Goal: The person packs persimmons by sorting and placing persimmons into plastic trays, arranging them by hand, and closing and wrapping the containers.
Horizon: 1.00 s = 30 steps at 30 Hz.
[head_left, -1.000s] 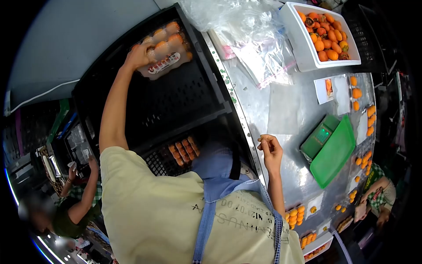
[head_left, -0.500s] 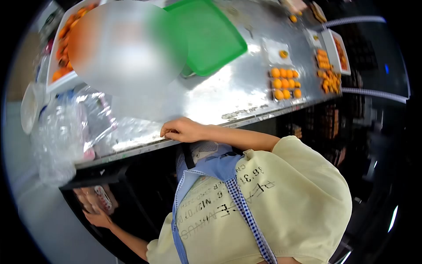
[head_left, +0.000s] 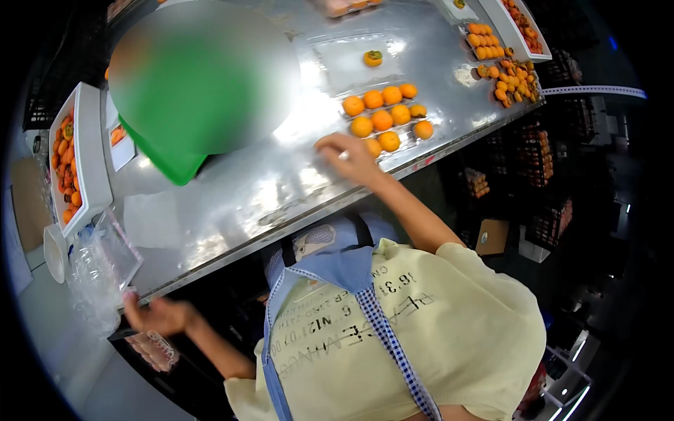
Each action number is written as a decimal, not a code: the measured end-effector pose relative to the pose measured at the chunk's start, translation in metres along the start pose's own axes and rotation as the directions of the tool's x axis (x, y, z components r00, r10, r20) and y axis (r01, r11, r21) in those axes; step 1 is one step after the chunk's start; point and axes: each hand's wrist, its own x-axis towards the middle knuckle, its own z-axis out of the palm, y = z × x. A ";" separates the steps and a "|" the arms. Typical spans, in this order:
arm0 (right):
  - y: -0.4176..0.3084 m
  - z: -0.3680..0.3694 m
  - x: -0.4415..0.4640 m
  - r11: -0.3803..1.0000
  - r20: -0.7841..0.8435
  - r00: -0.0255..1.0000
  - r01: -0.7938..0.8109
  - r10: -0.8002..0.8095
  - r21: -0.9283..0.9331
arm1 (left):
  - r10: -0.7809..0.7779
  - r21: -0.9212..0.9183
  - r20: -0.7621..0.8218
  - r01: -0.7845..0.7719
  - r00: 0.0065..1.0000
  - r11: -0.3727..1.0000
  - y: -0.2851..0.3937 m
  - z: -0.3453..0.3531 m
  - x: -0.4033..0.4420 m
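In the head view, a large blurred patch hides most of the green tray [head_left: 175,165] and some of the counter [head_left: 242,210]; only the lower corner of the tray I can see clearly. The left hand [head_left: 161,316] is smeared by motion. Its fingers look loosely apart, and I see nothing held in them, but the fingertips I cannot make out. This hand is over the near corner of the black crate [head_left: 168,382], beside the plastic bags [head_left: 98,274]. The pack of fruit [head_left: 153,351] lies in the crate just below it, partly in shadow.

The right hand [head_left: 354,160] is palm down above the counter, the fingers bent and not pressed together, with a bright spot in the gap. It partly covers the nearest of the orange fruits [head_left: 382,121]; if it touches them, I cannot tell.

Half a second ago, the left hand was on the pack and the right hand at the counter's edge; now both have moved away from there.
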 end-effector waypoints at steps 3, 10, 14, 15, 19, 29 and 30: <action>0.061 -0.108 0.006 0.992 -0.436 0.900 -0.027 -0.031 -0.125 | -0.401 -0.230 0.425 0.525 0.811 0.819 0.108 0.116 -0.045; 0.191 -0.209 -0.005 0.925 -0.455 0.844 -0.365 0.284 -0.100 | -0.396 -0.039 0.909 0.971 0.132 0.235 0.220 0.305 -0.120; 0.179 -0.208 -0.017 0.898 -0.291 0.852 -0.435 0.436 0.071 | -0.379 0.086 0.924 0.992 -0.044 0.095 0.255 0.335 -0.118; 0.185 -0.209 -0.018 0.891 -0.290 0.844 -0.445 0.451 0.090 | -0.368 0.117 0.927 0.986 -0.066 0.117 0.264 0.336 -0.113; 0.189 -0.228 -0.019 0.870 -0.357 0.805 -0.491 0.474 0.048 | -0.307 0.110 0.950 0.982 -0.059 0.152 0.294 0.354 -0.099; 0.224 -0.315 -0.025 0.806 -0.460 0.663 -0.457 0.591 0.377 | -0.123 0.149 0.982 0.987 -0.141 0.058 0.366 0.398 -0.117; 0.221 -0.327 -0.019 0.795 -0.447 0.662 -0.446 0.602 0.411 | -0.118 0.144 0.983 0.988 -0.138 0.047 0.374 0.405 -0.117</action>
